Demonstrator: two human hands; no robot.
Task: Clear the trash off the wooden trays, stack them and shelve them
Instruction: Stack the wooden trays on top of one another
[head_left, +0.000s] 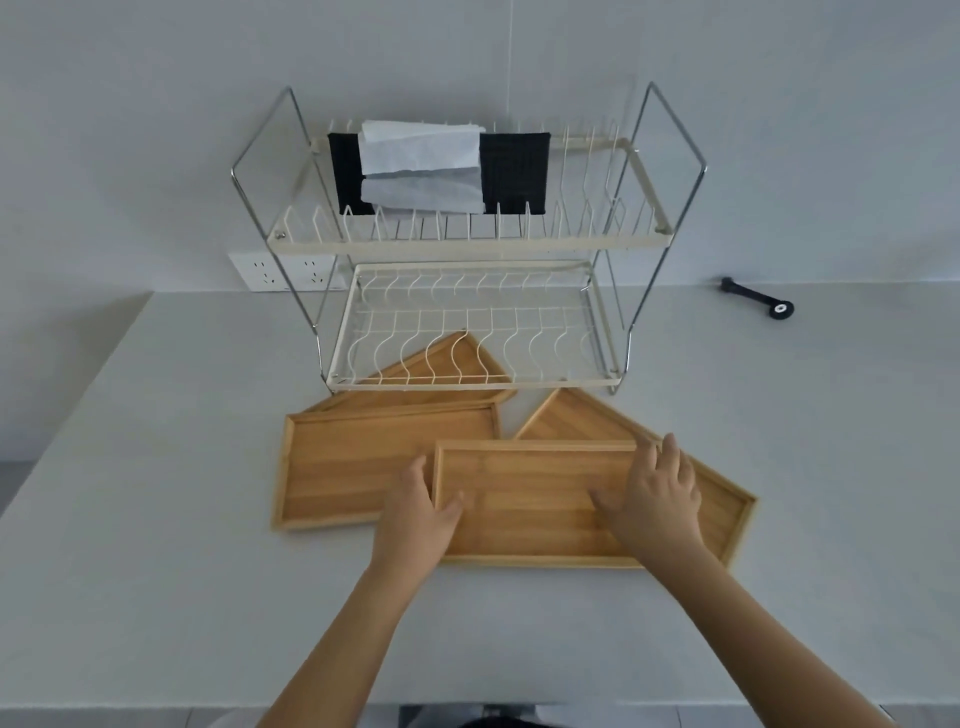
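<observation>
Several wooden trays lie on the white table in front of a two-tier wire rack (467, 244). The nearest tray (524, 504) rests on top, overlapping a left tray (343, 467) and a tilted right tray (722, 514). A further tray (415, 379) lies partly under the rack's lower shelf. My left hand (415, 514) grips the nearest tray's left end, thumb inside the rim. My right hand (657, 493) holds its right end, fingers over the far corner. No trash shows on any of the trays.
The rack's upper shelf holds black cloths (514, 171) and white paper (421, 166). Its lower shelf (467, 338) is bare wire. A black tool (758, 300) lies at the back right of the table. A wall socket (285, 270) sits behind the rack on the left.
</observation>
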